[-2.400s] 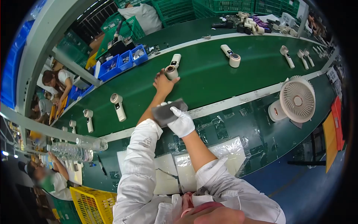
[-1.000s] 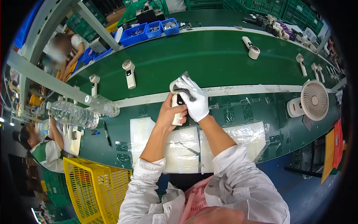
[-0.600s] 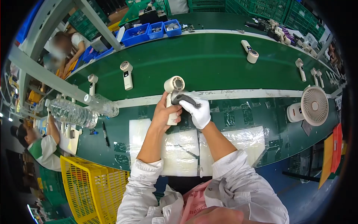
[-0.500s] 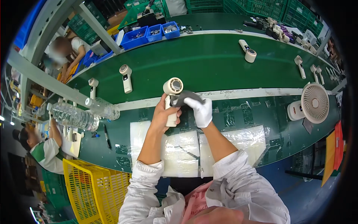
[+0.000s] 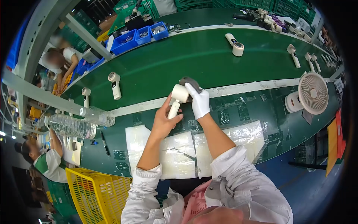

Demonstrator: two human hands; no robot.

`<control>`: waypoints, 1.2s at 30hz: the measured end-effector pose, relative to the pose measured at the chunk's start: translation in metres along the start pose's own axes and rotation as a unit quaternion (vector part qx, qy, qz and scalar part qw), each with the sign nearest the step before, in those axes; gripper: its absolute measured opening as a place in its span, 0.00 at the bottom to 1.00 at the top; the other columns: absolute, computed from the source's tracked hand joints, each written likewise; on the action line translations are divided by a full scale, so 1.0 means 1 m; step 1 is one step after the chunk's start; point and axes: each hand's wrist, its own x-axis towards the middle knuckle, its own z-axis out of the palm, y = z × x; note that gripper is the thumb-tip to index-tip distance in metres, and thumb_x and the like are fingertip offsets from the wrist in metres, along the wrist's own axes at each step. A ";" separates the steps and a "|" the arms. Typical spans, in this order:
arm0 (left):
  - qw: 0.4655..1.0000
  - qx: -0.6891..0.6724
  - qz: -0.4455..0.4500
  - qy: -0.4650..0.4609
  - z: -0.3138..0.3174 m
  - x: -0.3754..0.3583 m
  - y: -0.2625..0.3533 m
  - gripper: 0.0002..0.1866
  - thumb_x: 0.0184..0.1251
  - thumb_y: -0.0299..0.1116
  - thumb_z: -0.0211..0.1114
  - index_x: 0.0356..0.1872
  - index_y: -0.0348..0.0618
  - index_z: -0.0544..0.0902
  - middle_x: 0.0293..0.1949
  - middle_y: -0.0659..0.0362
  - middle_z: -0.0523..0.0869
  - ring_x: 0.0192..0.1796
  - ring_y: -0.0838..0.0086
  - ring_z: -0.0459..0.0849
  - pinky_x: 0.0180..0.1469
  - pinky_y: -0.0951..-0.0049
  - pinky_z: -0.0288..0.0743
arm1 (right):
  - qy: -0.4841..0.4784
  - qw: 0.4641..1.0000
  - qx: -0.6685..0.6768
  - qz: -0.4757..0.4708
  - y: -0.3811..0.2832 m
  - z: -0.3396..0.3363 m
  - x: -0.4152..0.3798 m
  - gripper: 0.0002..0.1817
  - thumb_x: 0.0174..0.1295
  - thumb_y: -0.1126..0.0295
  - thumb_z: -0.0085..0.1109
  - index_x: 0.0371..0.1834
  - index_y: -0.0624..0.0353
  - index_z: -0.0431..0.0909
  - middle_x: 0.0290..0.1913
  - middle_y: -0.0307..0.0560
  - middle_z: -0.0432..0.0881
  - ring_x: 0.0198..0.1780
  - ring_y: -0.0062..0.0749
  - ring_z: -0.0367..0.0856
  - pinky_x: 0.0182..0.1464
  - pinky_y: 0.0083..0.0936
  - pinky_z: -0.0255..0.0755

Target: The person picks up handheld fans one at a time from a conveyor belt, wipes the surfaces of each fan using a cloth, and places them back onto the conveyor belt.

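Observation:
A cream handheld fan [image 5: 180, 93] is tilted above the near edge of the belt, the smooth side of its round head turned up. Bare fingers of my left hand [image 5: 163, 118] wrap around its handle. My right hand [image 5: 200, 103], in a white glove, pinches a dark grey cloth [image 5: 191, 81] against the far right side of the fan head. Part of the cloth is hidden behind the glove and the head. Below my hands, foam sheets [image 5: 177, 151] under clear film lie on the green tabletop.
More handheld fans [image 5: 115, 85] lie along the green belt [image 5: 160, 61]. A larger round fan [image 5: 313, 93] stands at right. Water bottles [image 5: 71, 126] and a pen [image 5: 104, 143] are at left, above a yellow crate [image 5: 99, 194]. Blue bins [image 5: 124, 42] line the far side. Two people sit at left.
The handheld fan has been turned, so its front grille no longer faces me. My right hand has carried the cloth from near the handle up to the head's far side.

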 end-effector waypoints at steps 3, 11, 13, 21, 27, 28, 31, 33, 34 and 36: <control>0.994 0.082 0.037 0.063 0.005 -0.003 -0.004 0.49 0.59 0.20 0.71 0.82 0.55 0.59 0.44 0.53 0.87 0.39 0.74 0.83 0.46 0.74 0.79 | -0.058 0.976 -0.117 -0.176 0.000 0.006 -0.006 0.14 0.67 0.70 0.66 0.53 0.65 0.84 0.51 0.44 0.88 0.52 0.32 0.86 0.55 0.28 0.79; 0.983 0.114 0.062 0.129 0.000 -0.003 -0.017 0.45 0.57 0.21 0.70 0.79 0.47 0.65 0.44 0.51 0.89 0.43 0.71 0.84 0.53 0.73 0.77 | -0.111 0.767 -0.417 -0.475 -0.010 0.023 -0.021 0.14 0.58 0.74 0.69 0.48 0.57 0.87 0.56 0.47 0.87 0.61 0.45 0.83 0.67 0.40 0.73; 0.980 0.106 0.089 0.140 -0.003 -0.001 -0.018 0.44 0.56 0.19 0.69 0.78 0.44 0.66 0.48 0.50 0.89 0.46 0.69 0.86 0.55 0.74 0.77 | -0.133 0.767 -0.419 -0.467 -0.005 0.028 -0.030 0.13 0.58 0.71 0.69 0.47 0.56 0.88 0.55 0.47 0.88 0.61 0.45 0.82 0.68 0.40 0.73; 0.988 -0.090 -0.051 0.112 -0.016 0.002 -0.002 0.30 0.68 0.22 0.66 0.69 0.35 0.68 0.49 0.46 0.88 0.42 0.74 0.85 0.44 0.71 0.84 | -0.036 0.995 0.084 -0.031 -0.009 0.025 -0.039 0.11 0.64 0.71 0.66 0.44 0.69 0.87 0.45 0.47 0.88 0.45 0.27 0.86 0.50 0.25 0.76; 0.876 -0.479 -0.015 0.056 -0.003 0.010 -0.012 0.19 0.81 0.40 0.54 0.63 0.39 0.73 0.56 0.50 0.84 0.56 0.66 0.83 0.60 0.59 0.79 | 0.027 0.991 -0.074 -0.107 0.001 0.037 -0.053 0.16 0.69 0.67 0.66 0.49 0.71 0.85 0.47 0.44 0.88 0.46 0.21 0.83 0.52 0.23 0.76; 0.839 -0.543 -0.014 0.035 0.001 0.010 -0.009 0.20 0.83 0.44 0.51 0.63 0.41 0.74 0.57 0.51 0.83 0.58 0.65 0.83 0.63 0.57 0.77 | -0.030 0.969 -0.158 -0.188 0.009 0.040 -0.054 0.14 0.68 0.68 0.66 0.49 0.68 0.86 0.50 0.45 0.88 0.51 0.28 0.84 0.58 0.27 0.75; 0.813 -0.579 -0.003 0.062 0.004 0.011 -0.020 0.26 0.82 0.55 0.48 0.60 0.43 0.77 0.57 0.54 0.83 0.63 0.62 0.81 0.69 0.56 0.71 | -0.133 0.840 -0.352 -0.390 0.021 0.045 -0.053 0.12 0.64 0.71 0.67 0.49 0.59 0.87 0.54 0.49 0.88 0.60 0.45 0.84 0.69 0.39 0.72; 0.786 -0.617 0.024 0.034 -0.007 0.013 -0.028 0.26 0.81 0.56 0.49 0.56 0.41 0.78 0.54 0.53 0.84 0.60 0.62 0.82 0.68 0.56 0.72 | -0.178 0.843 -0.352 -0.366 0.018 0.045 -0.058 0.12 0.61 0.70 0.68 0.48 0.56 0.88 0.54 0.49 0.88 0.61 0.46 0.83 0.70 0.40 0.71; 0.798 -0.599 0.038 0.049 -0.011 0.012 -0.029 0.26 0.80 0.56 0.52 0.55 0.40 0.78 0.51 0.52 0.85 0.55 0.63 0.83 0.63 0.57 0.76 | -0.211 0.839 -0.340 -0.369 0.019 0.044 -0.058 0.12 0.60 0.71 0.69 0.47 0.56 0.88 0.53 0.49 0.88 0.60 0.45 0.84 0.69 0.39 0.72; 0.811 -0.578 0.041 0.077 -0.019 0.012 -0.031 0.25 0.80 0.54 0.54 0.55 0.40 0.78 0.49 0.52 0.85 0.50 0.64 0.84 0.57 0.61 0.79 | -0.241 0.834 -0.321 -0.379 0.018 0.044 -0.063 0.11 0.58 0.72 0.70 0.45 0.57 0.89 0.49 0.50 0.89 0.56 0.46 0.86 0.66 0.38 0.75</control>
